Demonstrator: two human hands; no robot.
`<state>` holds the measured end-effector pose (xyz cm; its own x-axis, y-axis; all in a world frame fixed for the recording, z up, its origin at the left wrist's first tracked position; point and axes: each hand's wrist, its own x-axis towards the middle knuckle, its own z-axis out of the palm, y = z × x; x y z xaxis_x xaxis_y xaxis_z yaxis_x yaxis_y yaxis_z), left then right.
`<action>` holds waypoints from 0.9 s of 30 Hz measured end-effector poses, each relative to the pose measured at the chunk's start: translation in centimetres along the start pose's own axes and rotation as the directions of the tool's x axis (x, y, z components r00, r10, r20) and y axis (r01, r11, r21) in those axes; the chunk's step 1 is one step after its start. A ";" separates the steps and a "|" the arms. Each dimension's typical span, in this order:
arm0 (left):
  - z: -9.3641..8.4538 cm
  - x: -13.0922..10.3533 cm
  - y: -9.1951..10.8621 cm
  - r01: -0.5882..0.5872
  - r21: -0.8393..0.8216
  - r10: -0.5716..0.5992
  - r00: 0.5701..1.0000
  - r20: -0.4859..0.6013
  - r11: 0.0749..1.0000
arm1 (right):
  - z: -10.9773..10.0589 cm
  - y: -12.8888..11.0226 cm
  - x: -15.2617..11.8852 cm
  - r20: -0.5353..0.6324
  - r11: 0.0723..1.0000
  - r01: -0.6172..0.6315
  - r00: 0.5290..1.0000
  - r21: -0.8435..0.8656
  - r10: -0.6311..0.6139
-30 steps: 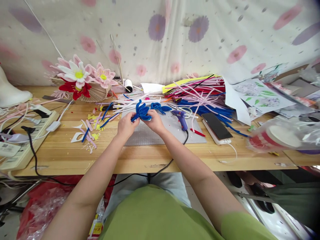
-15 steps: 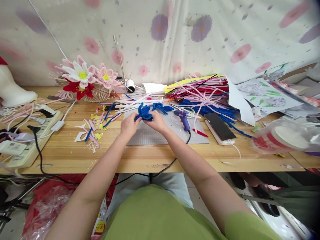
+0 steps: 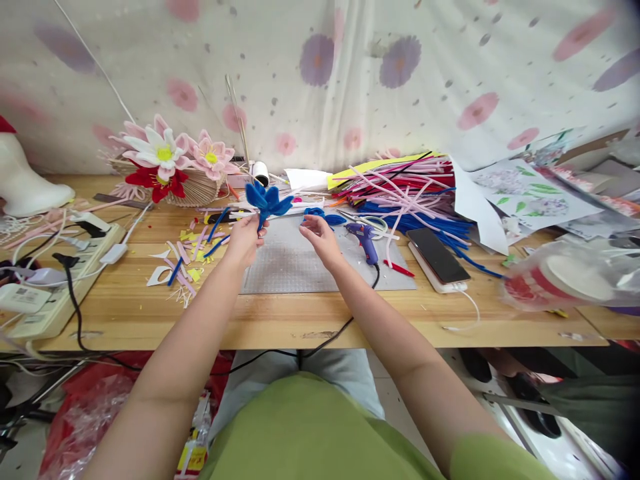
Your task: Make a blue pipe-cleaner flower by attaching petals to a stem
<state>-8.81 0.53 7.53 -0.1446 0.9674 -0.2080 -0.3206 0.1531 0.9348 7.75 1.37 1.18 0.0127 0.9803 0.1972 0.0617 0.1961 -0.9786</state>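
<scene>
My left hand (image 3: 246, 241) is closed round the stem of a blue pipe-cleaner flower (image 3: 267, 201), which stands upright above the left part of the grey cutting mat (image 3: 285, 273). My right hand (image 3: 320, 239) holds nothing; its fingers are apart and curved. Just behind its fingertips lie more blue pipe-cleaner petals (image 3: 327, 217), partly hidden by the hand. To the right of it, a purple glue gun (image 3: 365, 241) rests on the mat beside a red pen-like tool (image 3: 399, 268) and scissors (image 3: 377, 225).
Pipe cleaners (image 3: 400, 183) in several colours lie in a bundle at the back. Finished flowers (image 3: 165, 157) stand back left. Offcuts (image 3: 187, 267) litter the table left of the mat. A phone (image 3: 437, 255), a bagged cup (image 3: 565, 277) and a power strip (image 3: 75, 280) flank the work area.
My hands have moved apart. The right has let go of the blue flower and shifted slightly right; the left has carried the flower left and now holds it upright by its stem.
</scene>
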 end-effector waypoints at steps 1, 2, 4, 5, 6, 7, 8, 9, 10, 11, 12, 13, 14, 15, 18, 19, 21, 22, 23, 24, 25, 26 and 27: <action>0.1 -0.2 0.4 0.054 -0.081 -0.050 0.998 0.047 0.995 | 0.3 0.0 0.0 0.031 0.998 -0.041 0.999 0.047 0.040; 0.2 -0.3 0.6 0.122 -0.166 -0.106 0.989 0.104 0.978 | 0.7 -0.1 0.0 0.071 0.993 -0.083 0.994 0.083 0.078; 0.2 -0.5 0.4 0.277 -0.324 -0.211 0.951 0.226 0.904 | 1.4 -0.1 -0.2 0.160 0.978 -0.172 0.975 0.120 0.152; 0.2 -0.6 -0.1 0.353 -0.391 -0.255 0.925 0.281 0.850 | 1.8 -0.1 -0.4 0.196 0.969 -0.211 0.963 0.127 0.184; 0.1 -0.6 -0.7 0.414 -0.449 -0.286 0.901 0.326 0.792 | 2.1 -0.1 -0.6 0.225 0.961 -0.243 0.951 0.131 0.210; 0.0 -0.6 -1.5 0.456 -0.499 -0.300 0.882 0.363 0.737 | 2.3 -0.1 -0.9 0.245 0.954 -0.266 0.942 0.134 0.228; -0.1 -0.5 -2.3 0.475 -0.550 -0.298 0.874 0.383 0.687 | 2.5 -0.1 -1.1 0.258 0.949 -0.283 0.936 0.139 0.241; -0.3 -0.5 -3.1 0.480 -0.593 -0.291 0.873 0.391 0.647 | 2.6 0.0 -1.3 0.268 0.945 -0.293 0.931 0.143 0.248; -0.4 -0.4 -3.9 0.468 -0.630 -0.274 0.881 0.385 0.619 | 2.7 0.0 -1.5 0.277 0.944 -0.297 0.928 0.146 0.249; -0.4 -0.3 -4.5 0.457 -0.658 -0.267 0.888 0.373 0.599 | 2.8 0.1 -1.6 0.283 0.944 -0.297 0.927 0.148 0.247; -0.5 -0.2 -5.1 0.448 -0.678 -0.255 0.893 0.370 0.583 | 2.9 0.2 -1.7 0.287 0.945 -0.293 0.927 0.146 0.243; -0.5 -0.2 -5.4 0.437 -0.696 -0.243 0.899 0.365 0.569 | 2.9 0.3 -1.8 0.288 0.947 -0.291 0.927 0.140 0.242; -0.5 -0.1 -5.7 0.425 -0.711 -0.233 0.904 0.358 0.561 | 3.0 0.5 -1.8 0.285 0.948 -0.290 0.927 0.129 0.245; -0.6 0.0 -5.9 0.410 -0.723 -0.222 0.912 0.346 0.556 | 3.1 0.7 -1.8 0.275 0.950 -0.290 0.928 0.113 0.251; -0.6 0.4 -6.2 0.332 -0.728 -0.219 0.943 0.251 0.599 | 3.5 1.4 -1.8 0.199 0.957 -0.288 0.940 0.036 0.276; -0.5 0.6 -6.3 0.299 -0.713 -0.220 0.954 0.204 0.635 | 3.7 1.6 -1.8 0.169 0.960 -0.278 0.947 0.008 0.273; -0.5 0.8 -6.6 0.236 -0.652 -0.212 0.970 0.117 0.721 | 4.0 1.9 -1.7 0.144 0.967 -0.253 0.956 -0.039 0.256; -0.5 0.9 -6.8 0.204 -0.615 -0.196 0.977 0.082 0.762 | 4.1 2.0 -1.5 0.160 0.970 -0.238 0.957 -0.053 0.243; -0.4 0.9 -6.9 0.172 -0.576 -0.171 0.984 0.057 0.799 | 4.3 2.0 -1.3 0.192 0.973 -0.223 0.954 -0.062 0.231; -0.4 0.8 -7.0 0.141 -0.533 -0.140 0.989 0.042 0.834 | 4.3 1.8 -1.1 0.236 0.975 -0.212 0.946 -0.066 0.222; -0.3 0.8 -7.1 0.107 -0.485 -0.104 0.994 0.033 0.868 | 4.3 1.7 -0.9 0.288 0.977 -0.204 0.933 -0.064 0.214; -0.3 0.7 -7.1 0.072 -0.435 -0.066 0.997 0.029 0.898 | 4.3 1.4 -0.6 0.342 0.979 -0.197 0.917 -0.058 0.205; -0.3 0.6 -7.1 0.036 -0.383 -0.026 0.999 0.029 0.923 | 4.3 1.1 -0.4 0.393 0.981 -0.190 0.899 -0.050 0.194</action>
<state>-6.91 0.00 0.66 -0.1086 0.9685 -0.2241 -0.6599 0.0983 0.7449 3.50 1.34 -0.24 -0.3689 0.9288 -0.0352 0.1077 0.0051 -0.9942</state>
